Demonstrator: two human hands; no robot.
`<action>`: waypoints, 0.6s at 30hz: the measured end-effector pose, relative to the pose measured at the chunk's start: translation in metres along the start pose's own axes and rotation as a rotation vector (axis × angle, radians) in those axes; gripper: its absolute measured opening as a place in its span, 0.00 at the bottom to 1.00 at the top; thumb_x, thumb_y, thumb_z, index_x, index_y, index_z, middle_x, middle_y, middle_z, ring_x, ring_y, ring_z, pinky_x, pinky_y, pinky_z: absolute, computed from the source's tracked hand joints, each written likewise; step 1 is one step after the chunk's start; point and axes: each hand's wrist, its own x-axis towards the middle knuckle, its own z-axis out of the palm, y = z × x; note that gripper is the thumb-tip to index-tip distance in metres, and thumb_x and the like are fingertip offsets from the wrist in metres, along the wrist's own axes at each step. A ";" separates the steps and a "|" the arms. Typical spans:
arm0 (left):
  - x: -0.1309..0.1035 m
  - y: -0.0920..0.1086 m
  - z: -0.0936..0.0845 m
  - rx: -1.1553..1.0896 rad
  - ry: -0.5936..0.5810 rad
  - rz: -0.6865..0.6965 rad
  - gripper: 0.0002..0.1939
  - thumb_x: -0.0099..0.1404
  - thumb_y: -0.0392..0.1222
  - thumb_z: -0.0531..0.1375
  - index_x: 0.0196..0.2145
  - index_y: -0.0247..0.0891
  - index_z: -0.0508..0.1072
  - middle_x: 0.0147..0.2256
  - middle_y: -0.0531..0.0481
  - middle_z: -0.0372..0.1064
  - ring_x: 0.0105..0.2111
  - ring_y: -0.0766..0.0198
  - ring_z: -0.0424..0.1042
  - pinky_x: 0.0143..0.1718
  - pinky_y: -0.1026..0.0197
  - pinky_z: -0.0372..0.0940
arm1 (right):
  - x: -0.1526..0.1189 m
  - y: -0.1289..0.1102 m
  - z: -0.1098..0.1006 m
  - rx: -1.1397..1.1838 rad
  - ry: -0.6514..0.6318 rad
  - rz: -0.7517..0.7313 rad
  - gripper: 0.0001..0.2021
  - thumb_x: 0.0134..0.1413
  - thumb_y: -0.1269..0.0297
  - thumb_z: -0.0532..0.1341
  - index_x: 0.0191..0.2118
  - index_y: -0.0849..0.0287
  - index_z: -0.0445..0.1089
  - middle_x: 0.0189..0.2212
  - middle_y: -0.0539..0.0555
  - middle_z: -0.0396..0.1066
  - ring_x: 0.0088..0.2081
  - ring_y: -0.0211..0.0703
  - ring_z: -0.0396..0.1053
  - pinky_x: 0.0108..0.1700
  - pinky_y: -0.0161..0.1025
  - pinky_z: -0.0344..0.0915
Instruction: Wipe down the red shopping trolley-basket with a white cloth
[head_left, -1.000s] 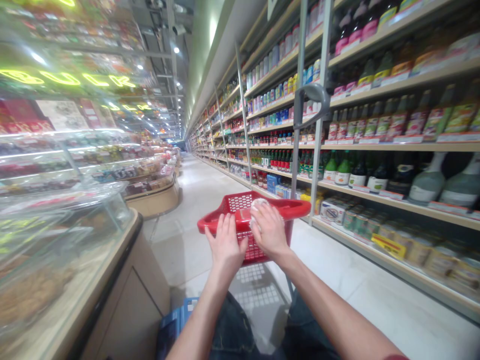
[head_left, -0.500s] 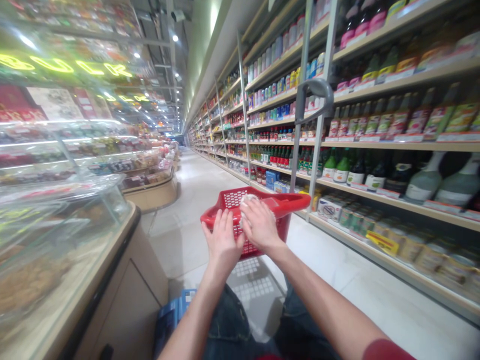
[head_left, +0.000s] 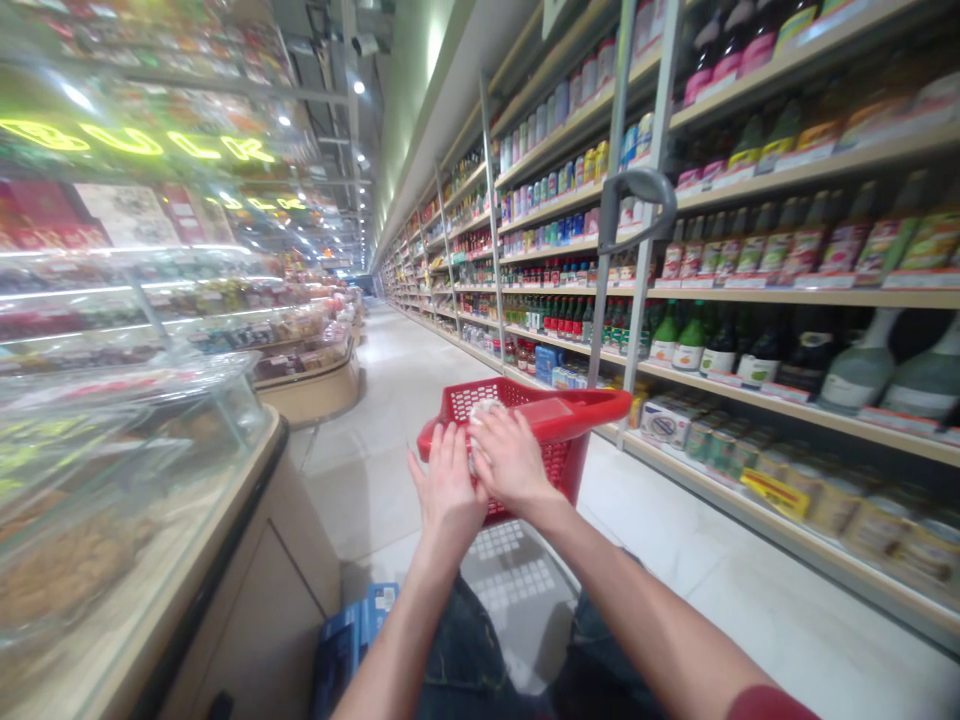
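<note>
A red plastic basket [head_left: 574, 465] with perforated walls stands in front of me, its red handle [head_left: 592, 405] lying across the top. My right hand [head_left: 510, 455] presses a crumpled white cloth [head_left: 484, 408] on the basket's near left part, with the cloth showing past the fingertips. Beside it, my left hand [head_left: 450, 485] rests at the near left corner of the rim, fingers stretched out and nothing seen in it. The two hands are close together. Part of the cloth is hidden under my right hand.
Shelves of bottles and cans [head_left: 795, 290] line the right side. A grey pull handle [head_left: 637, 210] rises beyond the basket. At the left is a glass-topped counter [head_left: 277, 540], with a blue package [head_left: 360, 630] on the floor beside it. An aisle [head_left: 390, 350] runs ahead.
My right hand and the cloth have moved left along the basket, nearer to my left hand. The whole view has shifted slightly, with the basket a little further right.
</note>
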 end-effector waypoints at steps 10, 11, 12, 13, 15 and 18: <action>-0.005 -0.006 0.000 -0.046 0.056 0.004 0.27 0.58 0.39 0.52 0.56 0.32 0.59 0.59 0.37 0.54 0.60 0.49 0.52 0.58 0.32 0.37 | 0.005 0.065 -0.026 -0.007 0.136 0.318 0.17 0.59 0.64 0.47 0.50 0.59 0.66 0.52 0.59 0.66 0.55 0.50 0.60 0.54 0.55 0.53; -0.004 -0.004 0.000 -0.047 0.057 0.004 0.27 0.58 0.39 0.52 0.56 0.32 0.60 0.58 0.37 0.55 0.59 0.49 0.53 0.58 0.32 0.37 | 0.006 0.065 -0.025 -0.003 0.147 0.330 0.18 0.59 0.64 0.47 0.50 0.61 0.66 0.52 0.60 0.66 0.54 0.50 0.60 0.53 0.54 0.54; -0.002 -0.002 0.001 -0.046 0.056 0.006 0.26 0.58 0.39 0.52 0.56 0.32 0.60 0.58 0.37 0.55 0.59 0.49 0.53 0.58 0.32 0.37 | 0.006 0.061 -0.023 0.004 0.147 0.314 0.18 0.59 0.65 0.47 0.51 0.61 0.65 0.52 0.61 0.66 0.54 0.50 0.61 0.53 0.53 0.54; -0.001 -0.001 0.001 -0.043 0.053 0.010 0.26 0.58 0.40 0.52 0.55 0.32 0.60 0.58 0.37 0.55 0.59 0.49 0.53 0.58 0.32 0.38 | 0.006 0.054 -0.020 0.010 0.132 0.274 0.18 0.59 0.64 0.48 0.51 0.61 0.65 0.52 0.60 0.65 0.54 0.50 0.60 0.54 0.52 0.53; 0.002 0.001 0.001 -0.034 0.044 0.021 0.26 0.58 0.40 0.53 0.55 0.32 0.61 0.58 0.37 0.56 0.59 0.48 0.53 0.57 0.32 0.38 | 0.005 0.035 -0.013 0.020 0.061 0.146 0.17 0.57 0.63 0.51 0.51 0.58 0.65 0.53 0.58 0.65 0.55 0.50 0.58 0.56 0.53 0.49; 0.003 -0.001 0.001 -0.025 0.037 0.043 0.26 0.57 0.40 0.53 0.54 0.33 0.63 0.57 0.38 0.58 0.58 0.47 0.55 0.57 0.31 0.38 | 0.005 0.017 -0.009 0.038 -0.018 0.014 0.19 0.54 0.60 0.56 0.52 0.58 0.64 0.52 0.57 0.65 0.55 0.51 0.58 0.56 0.52 0.49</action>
